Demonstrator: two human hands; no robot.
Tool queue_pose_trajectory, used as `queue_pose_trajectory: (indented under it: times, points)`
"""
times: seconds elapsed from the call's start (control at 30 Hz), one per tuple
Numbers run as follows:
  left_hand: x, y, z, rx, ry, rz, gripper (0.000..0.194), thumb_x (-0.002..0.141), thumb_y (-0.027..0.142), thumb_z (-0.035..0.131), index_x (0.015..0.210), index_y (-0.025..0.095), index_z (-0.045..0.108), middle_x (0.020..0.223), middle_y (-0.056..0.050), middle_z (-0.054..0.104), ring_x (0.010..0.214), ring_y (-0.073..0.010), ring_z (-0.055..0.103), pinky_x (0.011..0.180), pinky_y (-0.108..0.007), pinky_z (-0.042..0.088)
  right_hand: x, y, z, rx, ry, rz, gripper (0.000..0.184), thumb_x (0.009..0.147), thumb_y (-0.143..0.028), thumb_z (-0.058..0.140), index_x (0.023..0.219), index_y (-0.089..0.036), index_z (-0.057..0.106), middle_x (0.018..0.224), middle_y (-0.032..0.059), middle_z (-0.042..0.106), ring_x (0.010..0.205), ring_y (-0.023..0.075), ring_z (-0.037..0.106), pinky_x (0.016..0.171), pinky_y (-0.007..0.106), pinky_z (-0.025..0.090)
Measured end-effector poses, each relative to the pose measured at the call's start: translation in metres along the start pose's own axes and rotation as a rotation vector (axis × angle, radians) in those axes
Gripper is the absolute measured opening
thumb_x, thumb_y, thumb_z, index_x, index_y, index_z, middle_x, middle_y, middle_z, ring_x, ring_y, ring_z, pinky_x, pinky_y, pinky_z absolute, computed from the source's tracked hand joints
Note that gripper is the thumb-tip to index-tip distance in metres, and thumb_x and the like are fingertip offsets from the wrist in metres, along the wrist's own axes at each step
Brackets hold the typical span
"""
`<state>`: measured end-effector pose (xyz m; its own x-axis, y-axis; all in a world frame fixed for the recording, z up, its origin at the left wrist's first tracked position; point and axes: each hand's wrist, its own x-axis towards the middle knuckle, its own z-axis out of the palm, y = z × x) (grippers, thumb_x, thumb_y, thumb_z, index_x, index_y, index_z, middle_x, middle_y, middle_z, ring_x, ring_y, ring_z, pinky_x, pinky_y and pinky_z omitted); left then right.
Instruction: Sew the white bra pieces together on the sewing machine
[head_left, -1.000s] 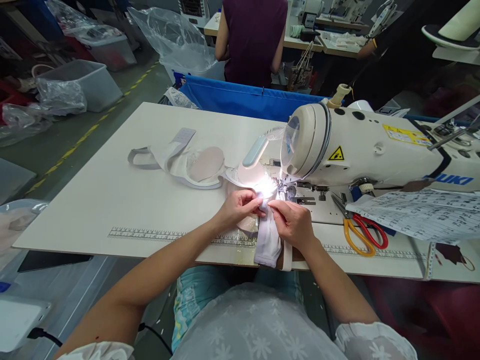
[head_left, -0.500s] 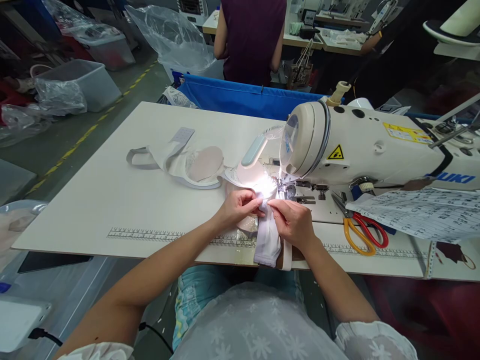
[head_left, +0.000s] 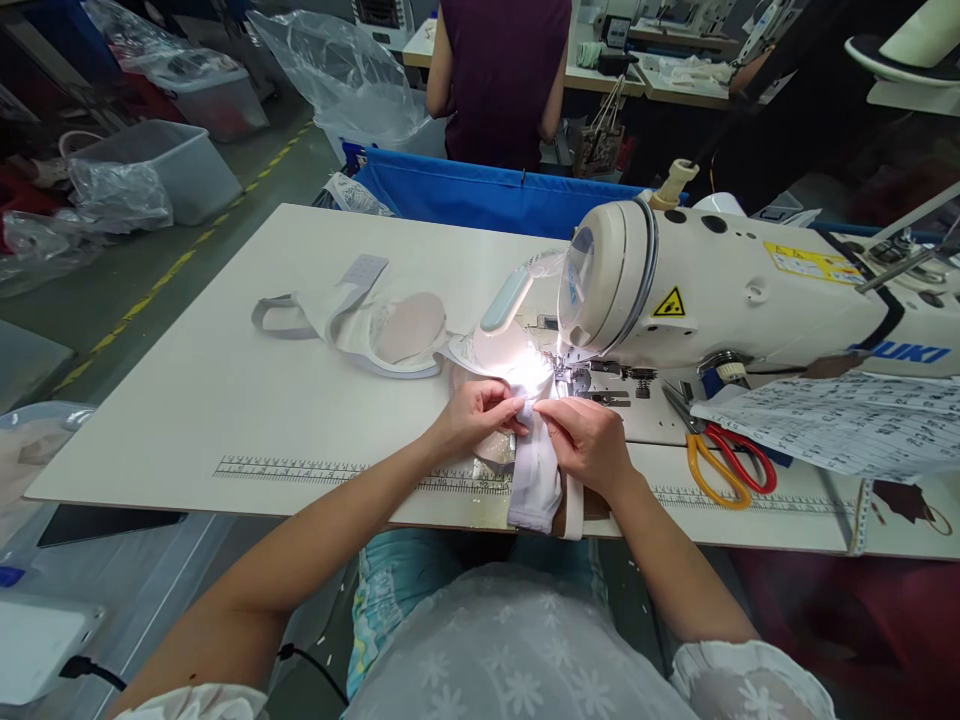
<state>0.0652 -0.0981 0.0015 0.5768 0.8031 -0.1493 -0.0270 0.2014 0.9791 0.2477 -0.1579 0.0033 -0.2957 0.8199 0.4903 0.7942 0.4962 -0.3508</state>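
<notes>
A pale bra (head_left: 409, 328) stretches across the white sewing table, one cup lying to the left and the other beneath the lit needle area. My left hand (head_left: 480, 412) pinches the bra's edge just in front of the presser foot (head_left: 562, 375). Close by on the right, my right hand (head_left: 589, 437) grips the same band between thumb and fingers. Between the hands, the band's end hangs down over the table's front edge. The sewing machine (head_left: 675, 280) stands over the work, its lamp glaring on the fabric, so the stitching spot is washed out.
Scissors (head_left: 724, 465) with orange and red handles lie right of my right hand, beside printed paper sheets (head_left: 840, 420). A ruler strip (head_left: 292, 468) runs along the table front. Behind the table hangs a blue cloth bin (head_left: 480, 190); a person (head_left: 504, 80) sits beyond it.
</notes>
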Motion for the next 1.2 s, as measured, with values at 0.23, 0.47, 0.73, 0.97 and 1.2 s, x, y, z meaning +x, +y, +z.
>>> queue_pose_trajectory:
  times: [0.23, 0.47, 0.73, 0.97, 1.2]
  points:
    - [0.0006, -0.0007, -0.0005, -0.001, -0.011, 0.0, 0.036, 0.074, 0.042, 0.072, 0.063, 0.012, 0.055, 0.061, -0.006, 0.067, 0.065, -0.0215, 0.072, 0.058, -0.024, 0.055, 0.0006, 0.001, -0.0008, 0.072, -0.005, 0.0, 0.018, 0.089, -0.016, 0.047, 0.092, -0.02, 0.064, 0.074, 0.0026, 0.068, 0.066, 0.0145, 0.06, 0.062, 0.025, 0.044]
    - [0.0012, -0.0037, -0.001, -0.042, -0.03, 0.0, 0.037, 0.073, 0.043, 0.073, 0.063, 0.012, 0.056, 0.06, -0.005, 0.067, 0.065, -0.0216, 0.072, 0.059, -0.025, 0.056, 0.0004, -0.0001, -0.001, 0.177, -0.008, 0.039, 0.018, 0.089, -0.016, 0.047, 0.096, -0.021, 0.064, 0.079, 0.0026, 0.07, 0.069, 0.0151, 0.062, 0.063, 0.025, 0.045]
    - [0.0016, -0.0026, -0.0013, -0.058, -0.045, -0.024, 0.039, 0.072, 0.046, 0.073, 0.065, 0.012, 0.056, 0.06, -0.005, 0.067, 0.065, -0.021, 0.072, 0.061, -0.026, 0.057, 0.0018, -0.003, -0.0028, 0.464, -0.13, 0.333, 0.017, 0.092, -0.023, 0.046, 0.093, -0.021, 0.063, 0.061, -0.0039, 0.058, 0.051, 0.0094, 0.052, 0.054, 0.021, 0.041]
    - [0.0019, -0.0047, -0.0013, -0.077, -0.059, -0.037, 0.041, 0.07, 0.047, 0.075, 0.063, 0.012, 0.053, 0.057, -0.003, 0.064, 0.064, -0.0208, 0.072, 0.058, -0.024, 0.055, 0.004, -0.0043, -0.0055, 0.478, -0.137, 0.333, 0.015, 0.09, -0.022, 0.048, 0.088, -0.02, 0.062, 0.06, -0.0043, 0.055, 0.052, 0.0093, 0.05, 0.055, 0.021, 0.039]
    - [0.002, -0.0036, -0.0016, -0.094, -0.082, -0.046, 0.043, 0.069, 0.047, 0.076, 0.06, 0.013, 0.05, 0.056, -0.003, 0.064, 0.063, -0.0215, 0.072, 0.056, -0.023, 0.055, 0.0036, -0.0059, -0.0038, 0.494, -0.138, 0.37, 0.015, 0.092, -0.024, 0.046, 0.087, -0.02, 0.06, 0.06, -0.0045, 0.055, 0.052, 0.0096, 0.049, 0.054, 0.021, 0.039]
